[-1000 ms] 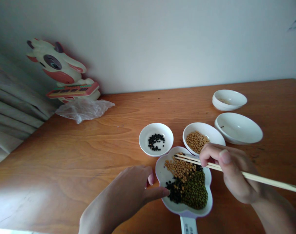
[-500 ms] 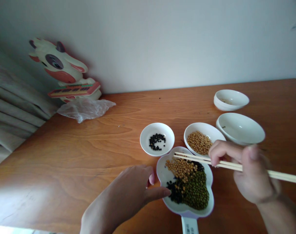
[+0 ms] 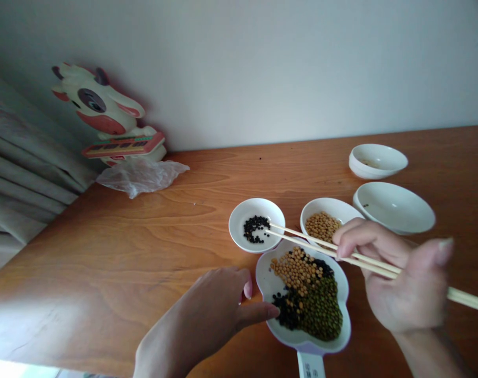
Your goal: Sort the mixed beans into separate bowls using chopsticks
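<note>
My right hand [image 3: 396, 273] is closed around a pair of wooden chopsticks [image 3: 321, 249]. Their tips are slightly apart, over the right side of a small white bowl [image 3: 237, 226] with black beans [image 3: 255, 229]. No bean shows between the tips. The chopsticks cross above a flower-shaped white dish [image 3: 266, 278] holding yellow soybeans [image 3: 296, 268], green mung beans [image 3: 321, 310] and black beans. My left hand [image 3: 219, 299] steadies this dish at its left rim, thumb over the edge and curled fingers outside. Behind my right hand stands a white bowl [image 3: 343, 210] of soybeans, partly covered.
Two more white bowls, a nearer one [image 3: 396, 207] and a farther one [image 3: 376, 160], stand at the right, with small specks inside. At the back left a cow-shaped toy keyboard [image 3: 113, 121] leans by the wall, a clear plastic bag [image 3: 144, 177] before it.
The chopsticks' tips have moved from the flower-shaped dish up and left to the bowl of black beans, and have spread apart. My left hand keeps its place at the dish.
</note>
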The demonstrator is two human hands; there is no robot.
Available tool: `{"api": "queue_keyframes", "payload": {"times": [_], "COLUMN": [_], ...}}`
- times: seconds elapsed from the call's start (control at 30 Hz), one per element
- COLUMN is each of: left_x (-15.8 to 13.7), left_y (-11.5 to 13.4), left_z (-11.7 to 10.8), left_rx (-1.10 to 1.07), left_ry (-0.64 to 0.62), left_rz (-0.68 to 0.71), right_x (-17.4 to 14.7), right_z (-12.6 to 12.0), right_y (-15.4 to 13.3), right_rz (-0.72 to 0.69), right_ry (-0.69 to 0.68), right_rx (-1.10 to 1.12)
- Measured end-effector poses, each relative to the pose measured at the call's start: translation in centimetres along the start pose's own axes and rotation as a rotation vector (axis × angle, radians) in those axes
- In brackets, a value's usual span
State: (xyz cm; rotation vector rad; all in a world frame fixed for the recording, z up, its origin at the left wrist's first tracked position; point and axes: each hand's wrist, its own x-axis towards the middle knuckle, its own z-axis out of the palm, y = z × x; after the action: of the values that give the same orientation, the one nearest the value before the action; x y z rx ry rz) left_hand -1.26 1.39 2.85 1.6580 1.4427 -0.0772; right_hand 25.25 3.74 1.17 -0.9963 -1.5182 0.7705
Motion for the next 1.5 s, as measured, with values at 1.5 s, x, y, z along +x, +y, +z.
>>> {"api": "queue_keyframes", "payload": {"times": [1.5], "left_x": [0.2], "left_y": [-0.1], "left_z": [-0.1], "left_rx": [0.009], "left_ry": [-0.003], "left_rz": [0.007], "right_x": [-0.3], "right_z": [-3.2], "right_y": [1.1], "right_rz": [-0.050], "right_ry": [-0.400], "right_rx": [-0.234]}}
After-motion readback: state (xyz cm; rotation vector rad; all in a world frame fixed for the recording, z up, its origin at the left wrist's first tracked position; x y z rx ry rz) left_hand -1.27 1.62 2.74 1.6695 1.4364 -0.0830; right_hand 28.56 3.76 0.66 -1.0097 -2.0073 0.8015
